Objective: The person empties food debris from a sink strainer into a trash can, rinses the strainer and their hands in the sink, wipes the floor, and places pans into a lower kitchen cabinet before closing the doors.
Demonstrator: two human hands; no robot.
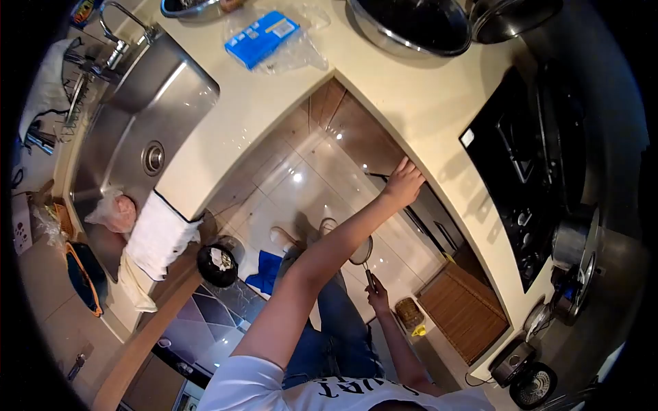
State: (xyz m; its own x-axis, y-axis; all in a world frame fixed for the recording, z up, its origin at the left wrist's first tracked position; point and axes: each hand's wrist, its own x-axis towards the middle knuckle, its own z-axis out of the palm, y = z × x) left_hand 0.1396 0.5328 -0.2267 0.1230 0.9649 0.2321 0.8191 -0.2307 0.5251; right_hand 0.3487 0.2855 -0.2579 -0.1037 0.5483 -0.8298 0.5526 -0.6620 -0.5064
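Right hand [378,299] clamped round the dark handle of a small strainer [362,253]. From my feed, the strainer's round head sits ahead of that hand, away from the body, above the tiled floor [401,264]; the left forearm crosses over part of its rim.

Left hand [405,183] is farther forward, reached across to the cabinet front [433,222] just under the desk edge. Fingers bunched near the cabinet's upper edge; I can't tell whether they grip it. Strainer well apart from this hand, nearer the right one.

Beside the right hand, on its outer side: a jar [410,313] with a yellow cap, and past it a brown slatted panel [462,312].

Desk [421,103] above carries a black cooktop [504,144] to the right and, ahead, a blue packet [262,40] on clear plastic. Steel sink [178,103] off left.
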